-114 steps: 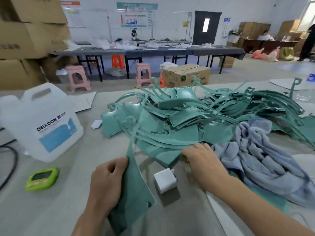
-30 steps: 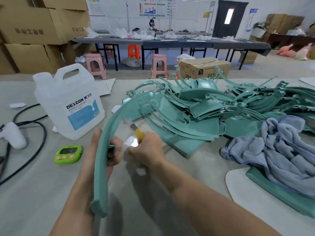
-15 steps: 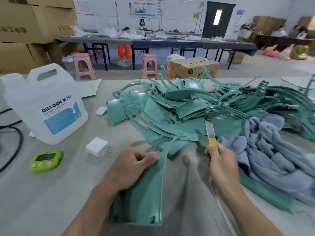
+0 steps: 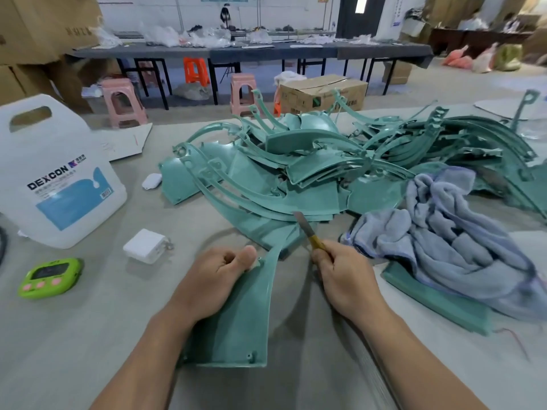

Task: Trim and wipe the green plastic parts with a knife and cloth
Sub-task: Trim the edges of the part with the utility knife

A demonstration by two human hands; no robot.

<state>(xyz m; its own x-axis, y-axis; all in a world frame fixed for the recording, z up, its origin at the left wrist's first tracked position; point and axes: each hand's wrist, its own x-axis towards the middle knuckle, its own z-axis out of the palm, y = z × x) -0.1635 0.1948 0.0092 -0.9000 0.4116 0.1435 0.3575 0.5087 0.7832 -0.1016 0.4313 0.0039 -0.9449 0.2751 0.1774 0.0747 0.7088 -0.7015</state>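
Note:
My left hand (image 4: 214, 281) grips a curved green plastic part (image 4: 241, 324) that lies on the table in front of me, thumb on its upper edge. My right hand (image 4: 344, 278) holds a knife (image 4: 307, 230) with a yellow handle, blade pointing up and away, a short way right of the part's narrow end. A big pile of green plastic parts (image 4: 325, 170) fills the middle of the table. A crumpled grey-blue cloth (image 4: 453, 241) lies at the right, partly over another green part (image 4: 438, 300).
A white DEXCON jug (image 4: 56, 173) stands at the left. A green timer (image 4: 48, 278) and a white charger block (image 4: 146, 245) lie near my left hand. Beyond the table's far edge are pink stools (image 4: 122, 102), a cardboard box (image 4: 322, 93) and long dark tables.
The knife blade has tilted left, closer to the part's narrow end. My left hand keeps its grip on the green part, which has barely moved.

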